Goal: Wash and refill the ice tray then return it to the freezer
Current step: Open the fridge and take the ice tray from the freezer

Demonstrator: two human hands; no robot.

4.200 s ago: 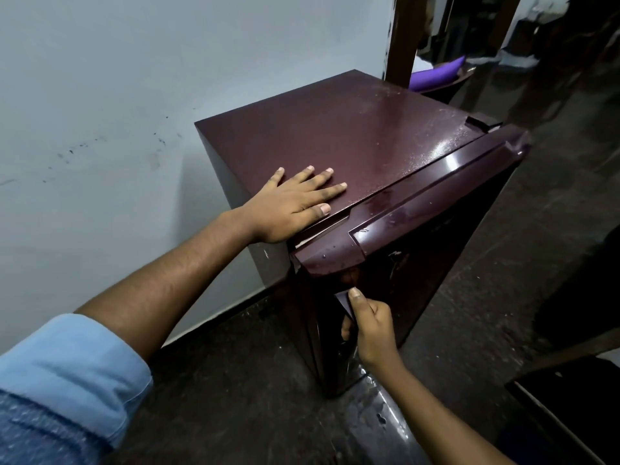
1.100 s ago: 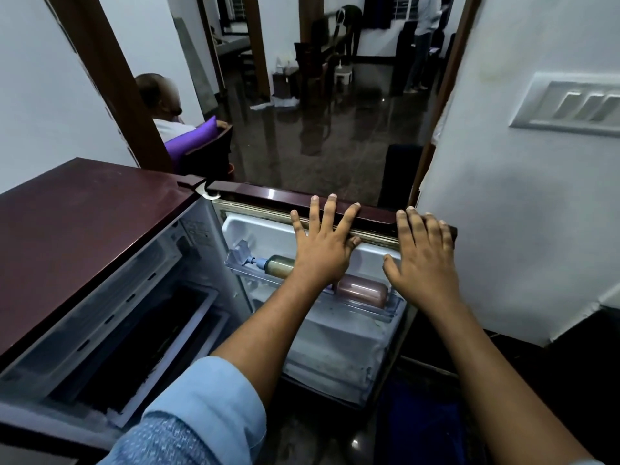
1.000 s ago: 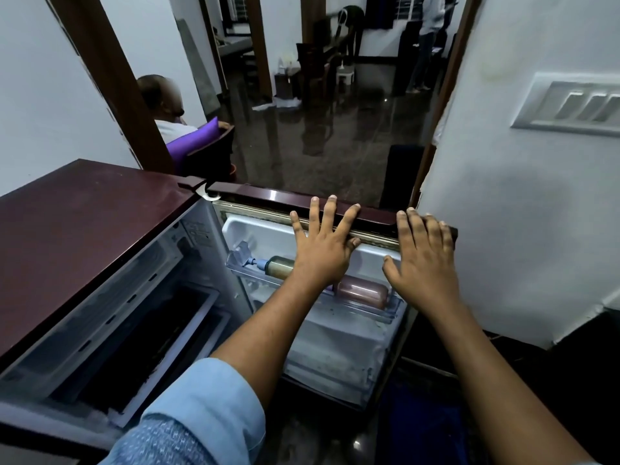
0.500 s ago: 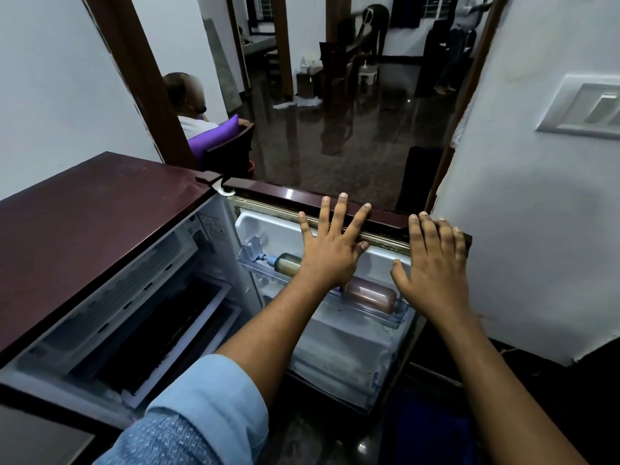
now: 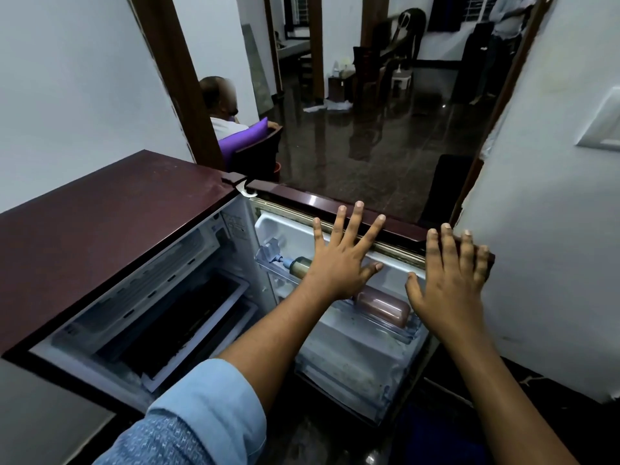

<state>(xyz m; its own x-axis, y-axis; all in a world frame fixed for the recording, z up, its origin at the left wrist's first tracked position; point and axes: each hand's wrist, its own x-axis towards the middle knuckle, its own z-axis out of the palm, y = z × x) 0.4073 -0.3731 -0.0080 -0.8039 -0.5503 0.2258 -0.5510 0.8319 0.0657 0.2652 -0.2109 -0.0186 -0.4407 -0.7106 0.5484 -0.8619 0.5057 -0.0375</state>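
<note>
Resting on the open fridge door's (image 5: 339, 204) top edge, both hands are lying spread and flat, holding nothing. Left hand (image 5: 339, 263) is sitting nearer the freezer compartment (image 5: 161, 297), which is lying down-left of it. No ice tray is showing; the dark compartment is probably hiding it. Right hand (image 5: 449, 283) is farther off.

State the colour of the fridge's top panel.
Dark maroon, on the fridge's top panel; clearest in the head view.
</note>
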